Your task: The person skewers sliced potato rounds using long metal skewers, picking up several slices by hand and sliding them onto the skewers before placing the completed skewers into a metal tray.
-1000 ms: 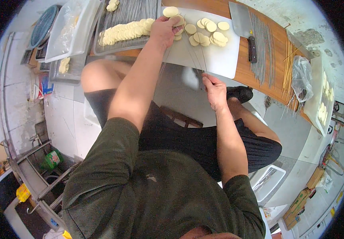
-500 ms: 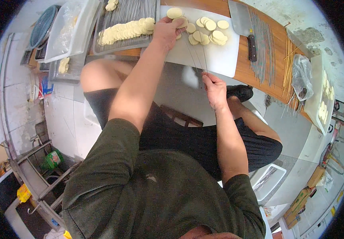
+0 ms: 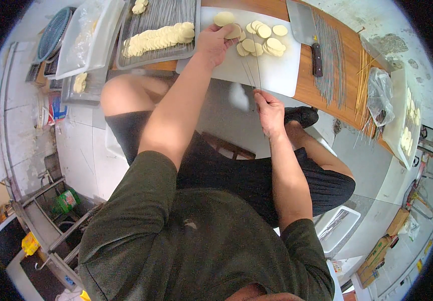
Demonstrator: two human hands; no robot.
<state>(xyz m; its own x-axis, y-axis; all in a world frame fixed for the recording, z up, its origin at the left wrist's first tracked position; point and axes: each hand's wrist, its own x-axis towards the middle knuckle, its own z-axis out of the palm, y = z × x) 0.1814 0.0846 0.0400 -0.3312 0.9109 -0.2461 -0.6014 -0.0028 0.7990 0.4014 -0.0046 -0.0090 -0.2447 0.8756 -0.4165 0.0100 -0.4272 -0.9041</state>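
Observation:
Over the white cutting board (image 3: 281,75), my left hand (image 3: 213,46) is closed on pale yellow round slices (image 3: 223,19); two show at its fingertips. My right hand (image 3: 269,106), lower and to the right, pinches the near ends of a few thin metal skewers (image 3: 259,70). These skewers fan out toward the slices in my left hand; whether their tips pierce them is too fine to tell. More round slices (image 3: 275,46) lie in loose overlapping groups on the board, just right of my left hand.
A metal tray (image 3: 161,59) at the left holds skewers and a long row of slices. Right of the board are a cleaver (image 3: 317,60), grey skewers (image 3: 331,65), wooden sticks (image 3: 363,90) and a plastic bag (image 3: 380,95). A white bin (image 3: 401,100) stands at the far right.
My left hand has shifted slightly right and nearer with the slices, and the one at its fingertips has turned. My right hand stays almost still on the skewers.

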